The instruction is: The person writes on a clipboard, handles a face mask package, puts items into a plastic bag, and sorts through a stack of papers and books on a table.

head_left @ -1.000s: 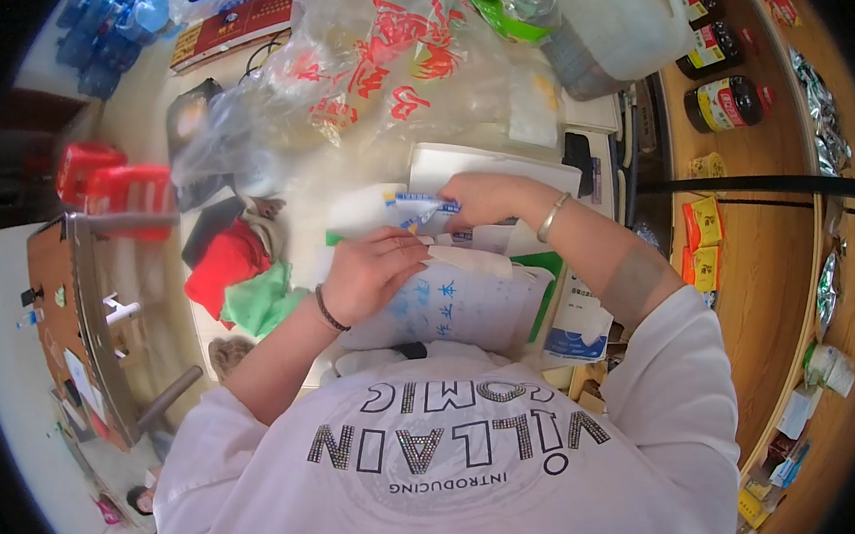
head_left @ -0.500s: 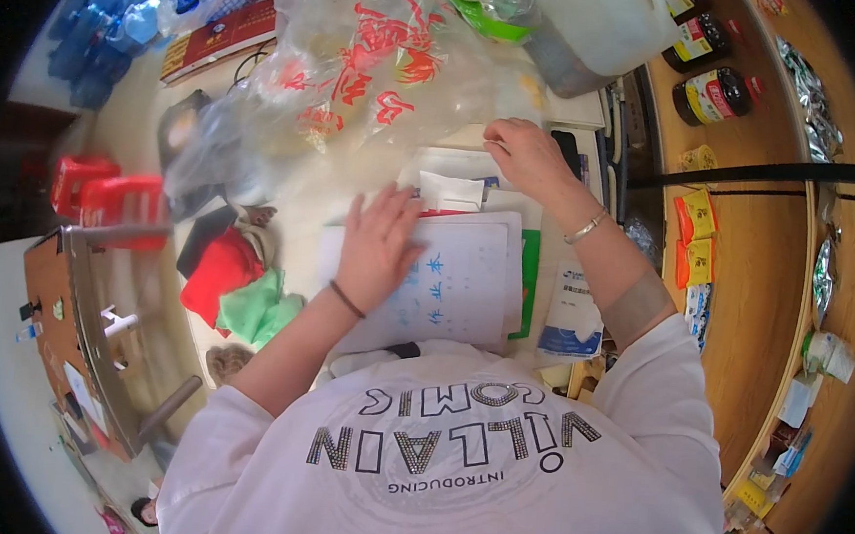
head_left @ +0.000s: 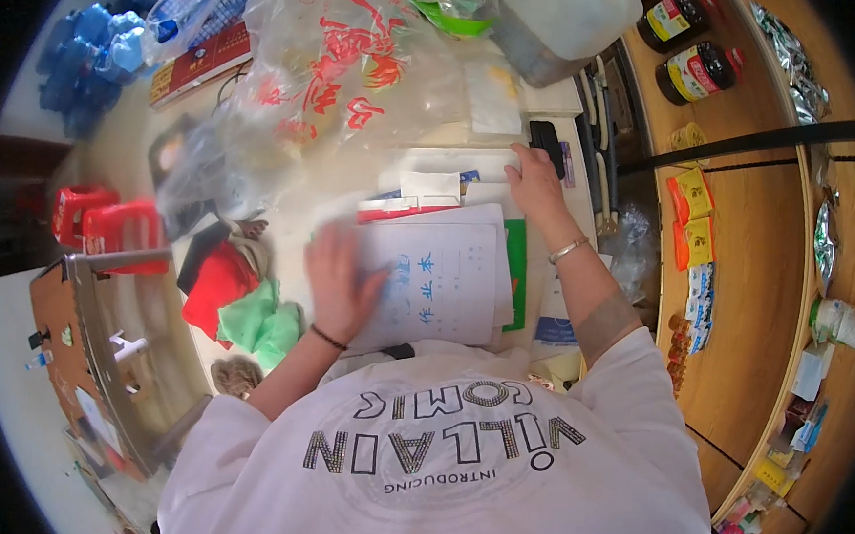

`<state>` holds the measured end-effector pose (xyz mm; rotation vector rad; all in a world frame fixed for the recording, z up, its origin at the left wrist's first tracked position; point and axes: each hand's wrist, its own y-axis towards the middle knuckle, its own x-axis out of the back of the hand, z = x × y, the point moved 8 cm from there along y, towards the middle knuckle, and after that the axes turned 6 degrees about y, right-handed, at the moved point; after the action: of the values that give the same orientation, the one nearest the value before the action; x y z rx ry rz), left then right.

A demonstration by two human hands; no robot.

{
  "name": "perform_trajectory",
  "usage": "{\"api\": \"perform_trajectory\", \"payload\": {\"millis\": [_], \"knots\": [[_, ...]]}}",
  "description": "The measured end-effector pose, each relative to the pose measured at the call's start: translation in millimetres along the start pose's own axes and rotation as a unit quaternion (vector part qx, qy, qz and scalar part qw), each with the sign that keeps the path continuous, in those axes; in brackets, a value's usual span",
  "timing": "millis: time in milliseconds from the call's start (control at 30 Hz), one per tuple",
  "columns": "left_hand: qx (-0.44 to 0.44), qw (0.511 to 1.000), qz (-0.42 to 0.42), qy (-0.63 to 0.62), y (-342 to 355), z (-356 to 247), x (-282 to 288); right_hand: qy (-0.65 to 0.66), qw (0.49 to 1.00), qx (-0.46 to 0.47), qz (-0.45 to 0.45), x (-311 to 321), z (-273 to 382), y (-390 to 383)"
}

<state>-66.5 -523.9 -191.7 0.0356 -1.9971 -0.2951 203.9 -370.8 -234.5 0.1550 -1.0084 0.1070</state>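
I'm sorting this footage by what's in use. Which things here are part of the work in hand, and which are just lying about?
In hand:
- left hand, flat on the white booklet
- right hand, on the paper stack above it

Lying about:
- clear plastic bags with red print
- red and green cloths
- dark jars
- red stools

A white sheet [head_left: 443,283] bears blue characters, a green folder [head_left: 515,272] peeks beside it, and the clear plastic bag [head_left: 332,75] carries red print.
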Motion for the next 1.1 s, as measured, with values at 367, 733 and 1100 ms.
{"api": "perform_trajectory", "payload": {"millis": [367,733,1100], "knots": [[0.24,0.969,-0.019,-0.064,-45,64,-26,0.203,0.977,-0.071,0.015,-8,-8,-19],[0.292,0.947,0.008,-0.132,-68,81,-10,0.113,0.974,-0.17,-0.102,2,38,-165],[0.379,0.741,0.131,-0.539,-51,79,-49,0.17,0.947,-0.268,0.045,6,5,-109]]}}
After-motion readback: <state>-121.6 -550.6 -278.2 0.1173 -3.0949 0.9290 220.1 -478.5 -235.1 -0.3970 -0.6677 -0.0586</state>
